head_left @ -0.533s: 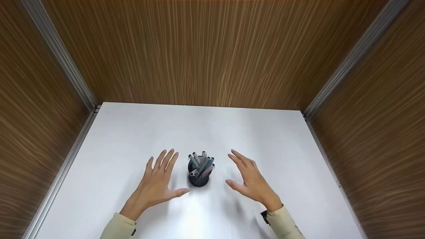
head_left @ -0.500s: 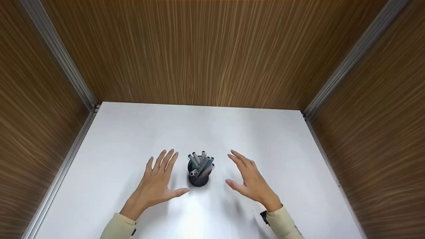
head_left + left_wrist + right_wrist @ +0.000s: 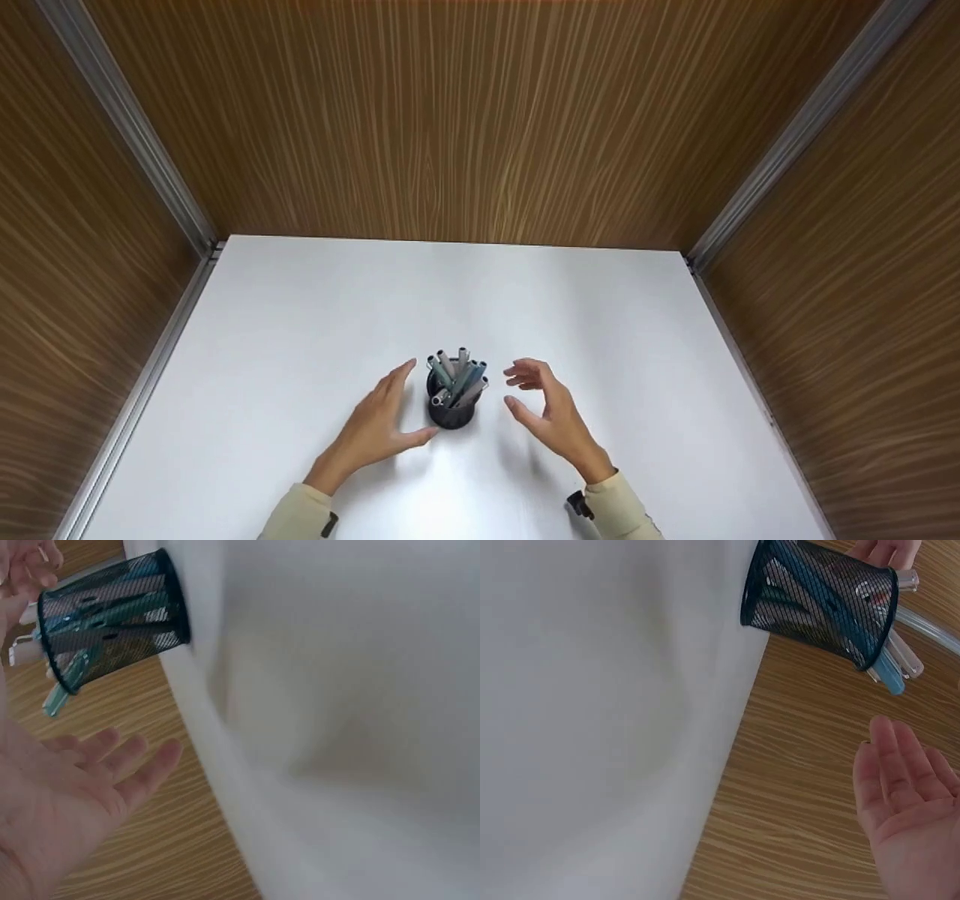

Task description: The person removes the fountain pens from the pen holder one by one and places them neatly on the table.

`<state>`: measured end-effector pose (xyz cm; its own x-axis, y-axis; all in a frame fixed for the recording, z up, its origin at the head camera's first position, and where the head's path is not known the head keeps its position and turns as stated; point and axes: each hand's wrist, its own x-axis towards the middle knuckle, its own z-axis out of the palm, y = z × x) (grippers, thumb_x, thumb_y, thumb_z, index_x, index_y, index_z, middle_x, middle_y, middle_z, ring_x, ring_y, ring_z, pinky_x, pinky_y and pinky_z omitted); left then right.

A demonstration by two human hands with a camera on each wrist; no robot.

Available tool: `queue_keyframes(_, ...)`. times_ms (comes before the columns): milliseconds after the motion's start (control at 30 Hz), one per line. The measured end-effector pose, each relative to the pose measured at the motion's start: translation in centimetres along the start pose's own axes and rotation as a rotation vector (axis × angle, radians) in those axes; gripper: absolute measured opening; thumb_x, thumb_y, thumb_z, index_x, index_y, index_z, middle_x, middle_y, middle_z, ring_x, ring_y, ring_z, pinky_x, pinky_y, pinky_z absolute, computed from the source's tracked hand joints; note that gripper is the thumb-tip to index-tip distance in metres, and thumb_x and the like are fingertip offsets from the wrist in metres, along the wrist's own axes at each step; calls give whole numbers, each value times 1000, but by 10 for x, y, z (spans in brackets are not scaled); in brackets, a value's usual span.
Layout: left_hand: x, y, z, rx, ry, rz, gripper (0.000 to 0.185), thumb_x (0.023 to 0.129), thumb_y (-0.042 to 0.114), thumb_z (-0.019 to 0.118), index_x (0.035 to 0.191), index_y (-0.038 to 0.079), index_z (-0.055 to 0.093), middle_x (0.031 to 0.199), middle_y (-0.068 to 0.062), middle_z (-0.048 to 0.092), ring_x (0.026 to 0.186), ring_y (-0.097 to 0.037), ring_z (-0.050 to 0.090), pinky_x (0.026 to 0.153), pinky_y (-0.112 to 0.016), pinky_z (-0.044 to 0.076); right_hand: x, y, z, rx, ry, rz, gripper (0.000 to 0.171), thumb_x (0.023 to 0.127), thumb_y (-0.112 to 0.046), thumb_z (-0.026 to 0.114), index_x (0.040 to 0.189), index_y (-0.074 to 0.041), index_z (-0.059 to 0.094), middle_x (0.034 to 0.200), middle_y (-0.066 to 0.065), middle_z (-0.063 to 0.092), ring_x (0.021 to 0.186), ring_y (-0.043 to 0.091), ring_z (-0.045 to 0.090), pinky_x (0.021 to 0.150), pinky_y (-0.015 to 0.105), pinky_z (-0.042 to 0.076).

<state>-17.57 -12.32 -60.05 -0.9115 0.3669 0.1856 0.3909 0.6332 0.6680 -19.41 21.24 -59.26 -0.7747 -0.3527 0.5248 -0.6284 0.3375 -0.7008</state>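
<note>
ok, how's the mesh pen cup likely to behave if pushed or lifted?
The mesh pen cup looks stiff and probably light, given its see-through walls. Pens jutting above it could make it tip if pushed high. They lean unevenly, so may shift.

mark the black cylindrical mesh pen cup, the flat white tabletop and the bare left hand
Black cylindrical mesh pen cup (image 3: pixel 821 604): right wrist view, on its mesh wall
Flat white tabletop (image 3: pixel 480 300): head view, on a bare stretch
Bare left hand (image 3: pixel 373 429): head view, on its back
</note>
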Motion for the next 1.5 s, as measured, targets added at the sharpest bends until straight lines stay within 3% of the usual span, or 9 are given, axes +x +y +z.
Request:
queue_keyframes(200, 9, -3, 17, -248, 18, -79, 116, 87, 59, 89, 172, 11, 27, 174, -15, 34, 156, -43, 36, 120, -63, 36, 10, -16, 14, 128, 45, 19, 42, 93, 13, 79, 130, 13, 59, 123, 28, 70, 105, 47, 72, 88, 63, 57)
queue_keyframes(367, 17, -3, 25, -406, -3, -76, 115, 87, 49, 93, 171, 6, 27, 172, -19, 36, 157, -39, 35, 122, -56, 35, 17, -32, 19, 185, 57, 47, 33, 93, 13, 77, 123, 14, 63, 119, 27, 71, 103, 49, 71, 86, 65, 57)
queue_keyframes(500, 22, -3, 31, -481, -9, -71, 111, 89, 42, 93, 170, 3, 28, 168, -22, 41, 156, -39, 37, 122, -56, 36, 18, -31, 25, 207, 59, 60, 28, 94, 12, 77, 120, 12, 66, 116, 24, 72, 102, 44, 72, 84, 65, 58)
queue_keyframes(867, 29, -1, 36, -551, 6, -47, 98, 88, 32, 95, 165, 7, 39, 159, -19, 53, 149, -37, 46, 119, -53, 41, 18, -31, 34, 186, 92, 72, 24, 93, 14, 77, 116, 11, 70, 109, 22, 73, 92, 42, 72, 78, 64, 58)
queue_keyframes(1033, 28, 1, 38, -588, -8, -74, 96, 89, 28, 95, 165, 11, 40, 157, -22, 52, 142, -43, 54, 119, -58, 39, 14, -15, 40, 154, 112, 76, 22, 92, 16, 78, 112, 8, 72, 105, 18, 73, 87, 35, 70, 76, 51, 61)
queue_keyframes(1200, 30, 2, 40, -622, -9, -90, 94, 89, 25, 95, 165, 11, 41, 155, -20, 53, 145, -40, 51, 120, -56, 39, 10, 8, 47, 152, 113, 64, 25, 90, 15, 81, 109, 1, 74, 101, 14, 72, 86, 25, 68, 76, 37, 60)
queue_keyframes(1433, 31, 1, 43, -631, 18, -101, 91, 89, 19, 93, 163, 8, 42, 152, -21, 55, 141, -39, 54, 117, -54, 43, 11, 14, 47, 212, 63, 61, 20, 95, 3, 82, 107, -10, 72, 103, 7, 71, 90, 19, 68, 79, 33, 60)
queue_keyframes(1500, 30, 11, 38, -629, 24, -95, 87, 90, 17, 92, 161, 4, 42, 150, -22, 56, 140, -41, 54, 116, -55, 44, 11, 15, 45, 215, 56, 58, 19, 96, 0, 82, 107, -12, 72, 103, 5, 70, 90, 20, 68, 78, 34, 60)
